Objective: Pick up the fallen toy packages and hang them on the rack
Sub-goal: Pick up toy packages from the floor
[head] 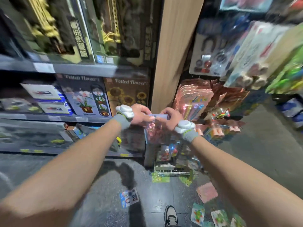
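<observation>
Both hands hold one toy package, a clear pack with a pale blue header card and pink contents, in front of the wooden post. My left hand pinches the header's left end and my right hand pinches its right end. Just right of it, pink toy packages hang on the rack. Several fallen packages lie on the dark floor: a blue one, a pink one and green-printed ones. The frame is motion-blurred.
A wooden post divides the shelves of boxed flower sets on the left from the hanging rack. A wire basket sits at the rack's foot. My shoe stands among the floor packages. More hanging packs crowd the upper right.
</observation>
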